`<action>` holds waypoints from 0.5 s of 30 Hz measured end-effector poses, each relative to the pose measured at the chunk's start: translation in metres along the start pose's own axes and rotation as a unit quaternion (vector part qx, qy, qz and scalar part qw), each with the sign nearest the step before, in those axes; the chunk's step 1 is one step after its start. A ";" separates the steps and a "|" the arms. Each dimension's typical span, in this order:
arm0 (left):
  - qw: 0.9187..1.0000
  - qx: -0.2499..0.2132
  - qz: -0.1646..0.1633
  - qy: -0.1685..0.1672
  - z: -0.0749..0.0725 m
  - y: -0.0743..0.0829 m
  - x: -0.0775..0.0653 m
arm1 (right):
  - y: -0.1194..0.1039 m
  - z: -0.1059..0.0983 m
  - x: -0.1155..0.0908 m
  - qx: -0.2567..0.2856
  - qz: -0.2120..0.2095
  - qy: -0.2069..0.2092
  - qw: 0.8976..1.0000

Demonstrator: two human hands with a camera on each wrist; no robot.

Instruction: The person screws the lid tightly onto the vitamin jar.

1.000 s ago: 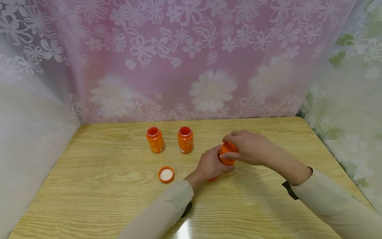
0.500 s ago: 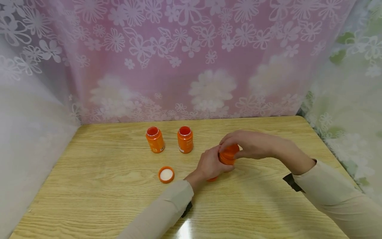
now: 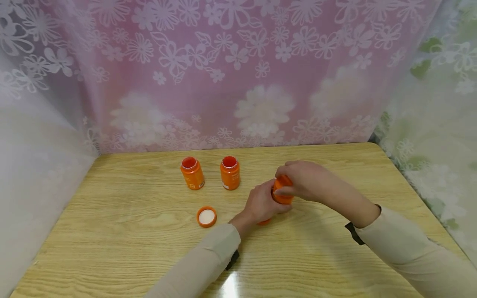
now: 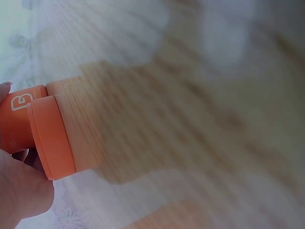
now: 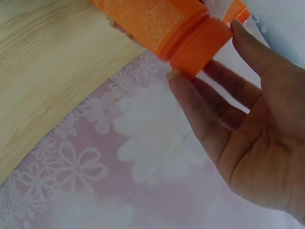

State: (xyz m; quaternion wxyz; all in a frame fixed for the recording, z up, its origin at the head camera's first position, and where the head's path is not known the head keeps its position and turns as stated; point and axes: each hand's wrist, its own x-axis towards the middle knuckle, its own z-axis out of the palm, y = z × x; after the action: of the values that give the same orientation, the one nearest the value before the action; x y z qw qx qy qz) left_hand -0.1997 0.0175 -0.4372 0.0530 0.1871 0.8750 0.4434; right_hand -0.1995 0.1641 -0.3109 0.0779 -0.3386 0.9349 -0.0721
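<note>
My left hand grips the body of an orange bottle at the right of the table's middle. The fingers of my right hand pinch the orange lid on its mouth from above. In the right wrist view, thumb and fingertips sit around the lid's rim while the bottle's printed body tilts away. Under my left wrist an orange loose lid lies mostly hidden in the head view. It shows large in the left wrist view, in front of the bottle's white logo.
Behind my hands two uncapped orange bottles stand upright on the wooden table. Nearer lies another loose lid, its white lining upward. A pink flowered curtain hangs along the table's back edge, with pale curtains at the sides.
My right hand has rotated on the lid, swinging one way and then back, its forearm shifting down and left since half a second ago. The left hand keeps its hold on the bottle.
</note>
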 end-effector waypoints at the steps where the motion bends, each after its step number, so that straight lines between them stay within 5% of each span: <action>1: 1.000 0.000 0.001 0.001 0.000 -0.001 0.000 | -0.002 0.001 0.000 -0.009 0.010 0.005 1.000; 10: 1.000 0.015 0.011 -0.002 0.000 0.001 -0.001 | 0.003 0.010 -0.007 -0.079 0.051 0.044 0.995; 15: 1.000 0.017 -0.001 -0.004 0.000 0.002 0.000 | 0.017 0.001 -0.011 -0.016 -0.037 0.001 0.999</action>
State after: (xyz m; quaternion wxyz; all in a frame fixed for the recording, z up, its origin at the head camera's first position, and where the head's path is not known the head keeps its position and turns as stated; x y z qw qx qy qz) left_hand -0.1994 0.0180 -0.4357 0.0537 0.1889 0.8825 0.4274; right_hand -0.2014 0.1840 -0.3140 0.0691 -0.3738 0.9230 -0.0600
